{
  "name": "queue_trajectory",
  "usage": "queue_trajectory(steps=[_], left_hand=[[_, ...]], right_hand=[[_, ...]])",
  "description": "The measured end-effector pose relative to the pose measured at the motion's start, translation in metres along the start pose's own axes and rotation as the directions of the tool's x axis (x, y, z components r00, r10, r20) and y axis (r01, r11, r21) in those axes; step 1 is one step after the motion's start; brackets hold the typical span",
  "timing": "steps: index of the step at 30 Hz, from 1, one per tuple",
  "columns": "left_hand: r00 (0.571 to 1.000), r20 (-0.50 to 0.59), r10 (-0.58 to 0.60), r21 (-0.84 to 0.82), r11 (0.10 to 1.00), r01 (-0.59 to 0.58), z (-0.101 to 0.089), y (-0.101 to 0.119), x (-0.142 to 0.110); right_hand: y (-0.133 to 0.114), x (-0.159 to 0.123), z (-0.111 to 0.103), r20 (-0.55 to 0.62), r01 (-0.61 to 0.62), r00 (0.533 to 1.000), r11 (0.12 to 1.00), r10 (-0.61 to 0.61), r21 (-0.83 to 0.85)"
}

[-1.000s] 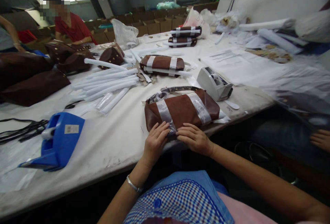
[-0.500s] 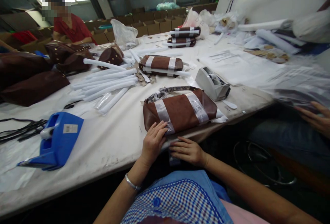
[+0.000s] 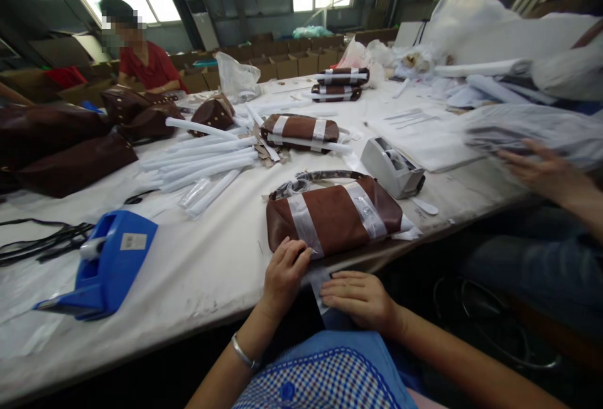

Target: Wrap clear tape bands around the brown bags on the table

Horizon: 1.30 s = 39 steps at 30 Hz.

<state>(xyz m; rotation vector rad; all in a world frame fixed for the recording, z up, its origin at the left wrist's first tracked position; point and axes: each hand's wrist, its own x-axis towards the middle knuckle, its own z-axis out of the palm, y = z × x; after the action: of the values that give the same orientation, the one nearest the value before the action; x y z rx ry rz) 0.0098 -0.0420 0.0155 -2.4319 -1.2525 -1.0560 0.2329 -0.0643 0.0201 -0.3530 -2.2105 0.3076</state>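
Observation:
A brown bag wrapped with two clear strips lies at the near edge of the white table. My left hand presses its fingertips on the bag's near left corner, fingers curled. Below the table edge, my right hand holds the loose end of a clear strip that hangs from the bag, fingers pressed together.
A blue tape dispenser stands at the left, a grey one behind the bag. White paper rolls, more wrapped bags and dark brown bags lie farther back. Another person's hand reaches in at the right; a person in red sits far left.
My right hand slid off the bag and down below the table edge, drawing the clear strip with it. The other person's hand at the right rose toward the table.

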Motion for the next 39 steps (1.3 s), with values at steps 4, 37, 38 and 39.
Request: queue_trajectory(steps=[4, 37, 38, 39], left_hand=[[1.000, 0.002, -0.027, 0.017, 1.000, 0.027, 0.002, 0.005, 0.001], [1.000, -0.024, 0.019, 0.035, 0.999, -0.018, -0.008, 0.003, -0.004], [1.000, 0.016, 0.019, 0.058, 0.998, -0.020, -0.009, 0.003, -0.003], [0.998, 0.054, 0.012, 0.072, 0.997, -0.015, -0.009, 0.002, -0.002]], right_hand=[[0.009, 0.033, -0.024, -0.040, -0.103, 0.994, 0.992, 0.106, 0.078], [0.107, 0.116, -0.010, 0.080, -0.443, 0.874, 0.852, 0.480, -0.279], [0.109, 0.117, -0.010, 0.088, -0.454, 0.863, 0.841, 0.497, -0.295], [0.111, 0.119, -0.011, 0.093, -0.468, 0.851, 0.827, 0.516, -0.311]])
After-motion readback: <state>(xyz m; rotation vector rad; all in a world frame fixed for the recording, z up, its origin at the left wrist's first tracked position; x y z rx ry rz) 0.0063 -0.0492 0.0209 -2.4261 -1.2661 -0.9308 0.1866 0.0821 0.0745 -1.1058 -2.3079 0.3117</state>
